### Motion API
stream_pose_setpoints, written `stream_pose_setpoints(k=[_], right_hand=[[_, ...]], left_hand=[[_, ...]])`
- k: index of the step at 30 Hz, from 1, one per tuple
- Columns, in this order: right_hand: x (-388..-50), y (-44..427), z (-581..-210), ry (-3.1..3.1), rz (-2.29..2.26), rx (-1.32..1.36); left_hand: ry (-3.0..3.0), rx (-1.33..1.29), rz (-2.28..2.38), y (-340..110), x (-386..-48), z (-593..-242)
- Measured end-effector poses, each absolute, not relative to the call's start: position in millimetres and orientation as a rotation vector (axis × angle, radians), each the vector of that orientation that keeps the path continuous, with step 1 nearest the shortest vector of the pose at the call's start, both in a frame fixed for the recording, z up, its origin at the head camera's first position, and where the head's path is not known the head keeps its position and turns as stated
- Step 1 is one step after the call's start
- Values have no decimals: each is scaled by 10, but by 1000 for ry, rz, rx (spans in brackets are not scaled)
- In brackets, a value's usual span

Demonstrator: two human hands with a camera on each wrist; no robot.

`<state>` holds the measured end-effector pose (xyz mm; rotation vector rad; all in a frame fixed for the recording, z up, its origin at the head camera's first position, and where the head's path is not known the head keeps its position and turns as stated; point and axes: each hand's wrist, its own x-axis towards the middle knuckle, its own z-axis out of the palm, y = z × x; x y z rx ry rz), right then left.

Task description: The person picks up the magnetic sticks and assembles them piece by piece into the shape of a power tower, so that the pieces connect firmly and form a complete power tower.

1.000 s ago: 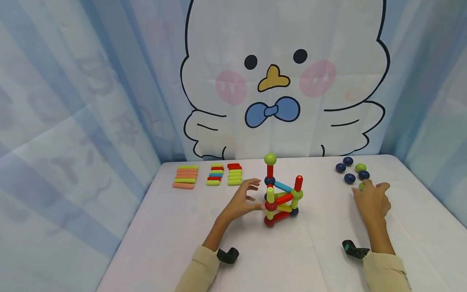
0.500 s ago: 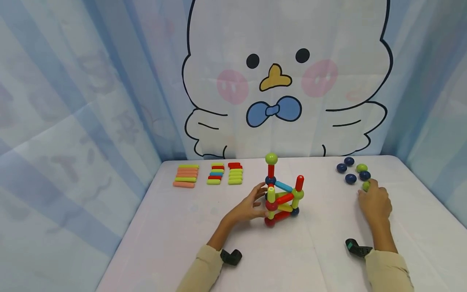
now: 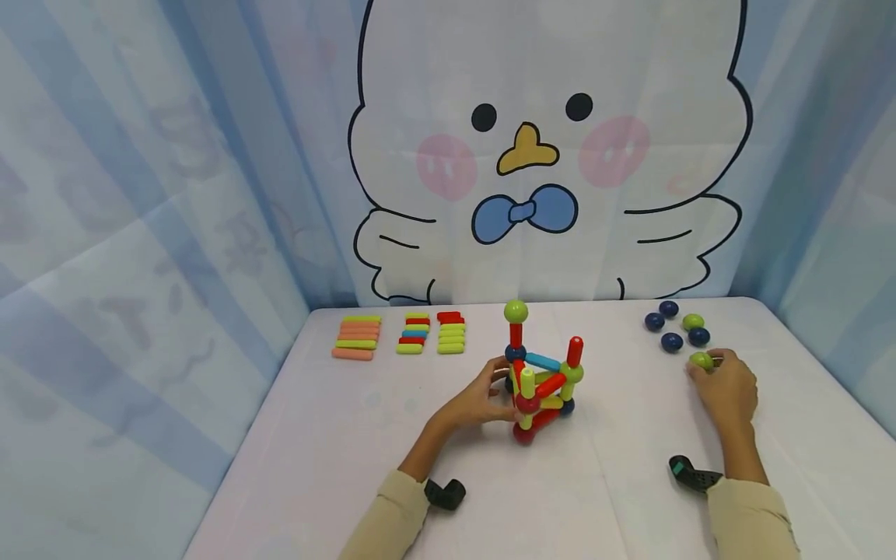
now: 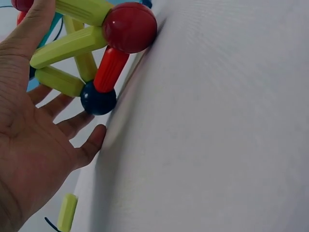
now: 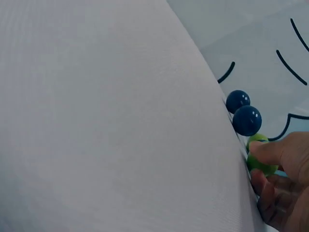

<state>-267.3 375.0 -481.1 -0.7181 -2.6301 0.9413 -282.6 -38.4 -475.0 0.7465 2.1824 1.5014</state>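
Observation:
A structure of colored rods and balls (image 3: 551, 383) stands mid-table, a green ball (image 3: 516, 312) at its top. My left hand (image 3: 476, 400) holds its left side, thumb in front and fingers behind. In the left wrist view, the thumb lies against the upper part, close to a yellow-green rod (image 4: 84, 10), while the lower fingers spread near a dark blue ball (image 4: 98, 97). Over on the right, my right hand (image 3: 726, 389) pinches a green ball (image 3: 701, 361) between thumb and fingers. The right wrist view shows that ball (image 5: 260, 166) partly covered by the thumb.
Several dark blue balls (image 3: 671, 342) and another green ball (image 3: 693, 321) lie beyond the right hand. Rows of short rods (image 3: 413, 334) and longer rods (image 3: 357, 339) lie at the back left. A printed curtain (image 3: 525, 264) hangs behind the table.
My left hand has closed in on the structure and taken hold; the structure has turned slightly toward me. My right hand has drawn a green ball back, away from the other balls.

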Motion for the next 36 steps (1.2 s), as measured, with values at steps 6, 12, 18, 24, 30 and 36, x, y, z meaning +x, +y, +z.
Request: stream_pose_setpoints(k=[6,12,18,24,30,36], right_hand=[[-2656,3714,-4805,-2562,1183,-690],[-2652,3561,-4670,-2482,1549,-331],[-2655,3235,-4366,-2418,1726,99],[-2598,2823,-4012,-2327,1729,277],[-2520,2511,-3757,-2275,1685,508],[-2499,2356,-3697,-2333,1611,628]], left_hand=[[2158,757,1509,-375,-2808,-4779],[2183,772,1484,-379,-2785,-4777],[2248,787,1430,-383,-2779,-4768],[2282,754,1417,-397,-2788,-4749],[2289,699,1437,-431,-2813,-4732],[2288,698,1440,-429,-2832,-4741]])
